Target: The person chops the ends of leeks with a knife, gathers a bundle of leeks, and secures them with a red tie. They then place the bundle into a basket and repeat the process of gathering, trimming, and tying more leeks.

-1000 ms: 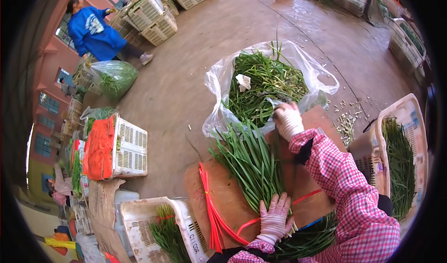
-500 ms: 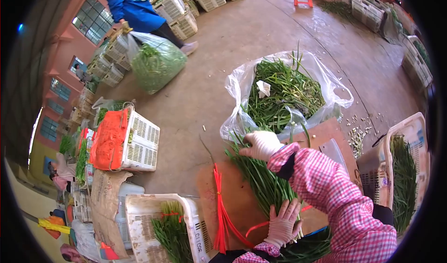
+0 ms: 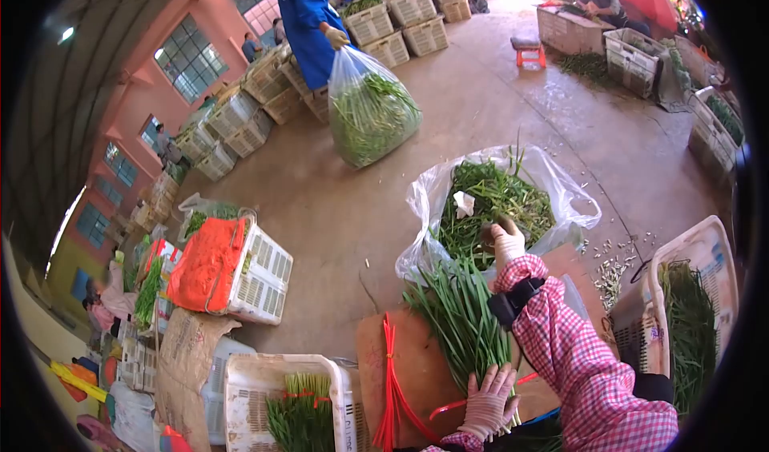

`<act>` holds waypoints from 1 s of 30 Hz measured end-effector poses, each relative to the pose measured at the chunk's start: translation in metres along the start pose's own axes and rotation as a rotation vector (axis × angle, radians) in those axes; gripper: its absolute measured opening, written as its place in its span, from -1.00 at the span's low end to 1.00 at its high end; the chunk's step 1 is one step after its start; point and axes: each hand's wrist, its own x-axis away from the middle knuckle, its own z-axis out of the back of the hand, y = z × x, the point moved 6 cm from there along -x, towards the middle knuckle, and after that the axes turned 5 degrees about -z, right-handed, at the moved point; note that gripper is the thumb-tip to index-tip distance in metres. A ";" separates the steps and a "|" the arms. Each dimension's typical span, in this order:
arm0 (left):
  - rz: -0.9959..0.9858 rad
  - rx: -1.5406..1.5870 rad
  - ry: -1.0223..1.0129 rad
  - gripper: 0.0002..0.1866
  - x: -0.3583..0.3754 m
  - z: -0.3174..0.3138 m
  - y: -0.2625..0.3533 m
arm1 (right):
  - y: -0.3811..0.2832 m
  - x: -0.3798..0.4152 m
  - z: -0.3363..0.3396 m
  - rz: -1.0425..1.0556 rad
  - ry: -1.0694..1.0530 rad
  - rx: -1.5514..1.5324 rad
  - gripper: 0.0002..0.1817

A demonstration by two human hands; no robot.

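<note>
My left hand (image 3: 489, 402), in a striped glove, lies with spread fingers on the lower end of a bunch of long green stalks (image 3: 465, 320). The bunch rests on a brown board (image 3: 372, 372). Above the bunch's leafy end, my right hand (image 3: 506, 242) reaches to the edge of an open clear plastic bag (image 3: 581, 204) full of loose greens (image 3: 517, 196). Its fingertips are dark and blurred against the greens, so what they hold, if anything, is unclear. Red ties (image 3: 389, 364) lie on the board left of the bunch.
White crates (image 3: 695, 248) of greens stand right and lower left (image 3: 276, 364). An orange cloth (image 3: 210, 264) covers another crate. A person in blue (image 3: 308, 20) holds a filled bag (image 3: 372, 112). A red stool (image 3: 529, 52) and stacked crates (image 3: 412, 8) are farther back.
My right hand has moved up from the leaves of the bunch to the bag. My left hand stays on the stalks. The person in blue has moved right with the filled bag.
</note>
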 end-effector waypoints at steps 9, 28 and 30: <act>-0.083 -0.191 0.084 -0.37 0.012 0.016 0.023 | -0.242 0.388 -0.092 1.012 -1.436 1.130 -0.54; -0.041 0.998 0.180 -0.77 0.091 0.052 0.259 | -0.413 0.560 0.476 0.288 0.519 0.528 -0.63; -0.048 1.016 0.107 -0.71 0.086 0.046 0.278 | -0.405 0.558 0.506 0.272 0.518 0.578 -0.60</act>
